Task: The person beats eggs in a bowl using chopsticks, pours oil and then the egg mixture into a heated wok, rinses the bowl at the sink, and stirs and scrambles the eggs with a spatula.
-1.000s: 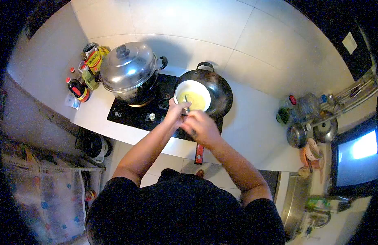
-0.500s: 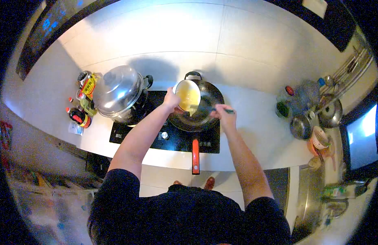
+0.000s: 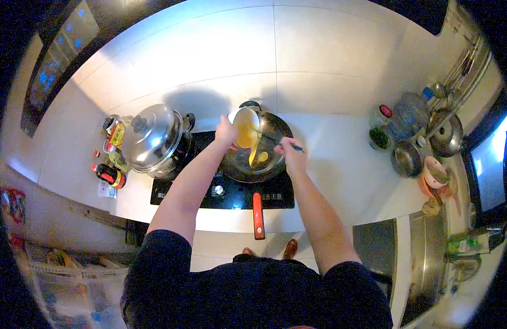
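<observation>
Since the frame half a second ago, yellow liquid [image 3: 254,151] has come down in a streak from the tilted bowl [image 3: 232,115] into the wok [image 3: 248,171]. In the head view, the bowl hangs over the wok's eleven-o'clock side, the left grip [image 3: 226,133] closed on its nine-o'clock edge; the right grip [image 3: 293,153], near the wok's three o'clock, is curled round a thin utensil [image 3: 298,148] aimed toward the bowl. A pot [image 3: 155,145] stands at the wok's nine o'clock; the red handle [image 3: 258,216] points to six. Pouring well, I judge, calls for a slow tilt, a low lip, a stream moved around the wok, and the utensil steadying the flow.
</observation>
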Tool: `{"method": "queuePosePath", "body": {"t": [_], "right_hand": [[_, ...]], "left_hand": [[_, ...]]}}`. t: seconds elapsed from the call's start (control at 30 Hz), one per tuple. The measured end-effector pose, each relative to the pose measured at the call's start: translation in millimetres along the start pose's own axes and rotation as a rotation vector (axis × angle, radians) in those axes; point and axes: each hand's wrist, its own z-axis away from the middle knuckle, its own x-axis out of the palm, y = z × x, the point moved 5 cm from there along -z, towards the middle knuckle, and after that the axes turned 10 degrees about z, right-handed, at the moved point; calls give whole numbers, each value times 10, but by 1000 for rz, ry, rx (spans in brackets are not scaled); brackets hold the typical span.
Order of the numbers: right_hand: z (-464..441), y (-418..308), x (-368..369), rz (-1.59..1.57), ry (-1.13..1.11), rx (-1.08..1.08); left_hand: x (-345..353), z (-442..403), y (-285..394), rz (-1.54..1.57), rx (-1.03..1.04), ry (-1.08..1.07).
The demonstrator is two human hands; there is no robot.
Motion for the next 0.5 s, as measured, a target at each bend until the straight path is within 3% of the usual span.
{"method": "queuePosePath", "body": {"t": [0.07, 0.17, 0.3, 0.33, 0.43, 0.5], "right_hand": [[57, -93, 174, -92, -81, 6], [-64, -188, 178, -147, 50, -21], [-142, -193, 347, -66, -46, -82], [-126, -232, 321, -134, 41, -141], [-3, -302, 423, 22, -102, -112], [14, -381, 419, 24, -82, -155]], "left_hand": [[-28, 50, 155, -25, 14, -2], [-58, -141, 83, 36, -27, 20], [-124, -171, 166, -145, 28, 95], [-155, -144, 211, -179, 50, 111], [-175, -68, 321, -349, 173, 140], [-149, -46, 326, -423, 270, 152]]}}
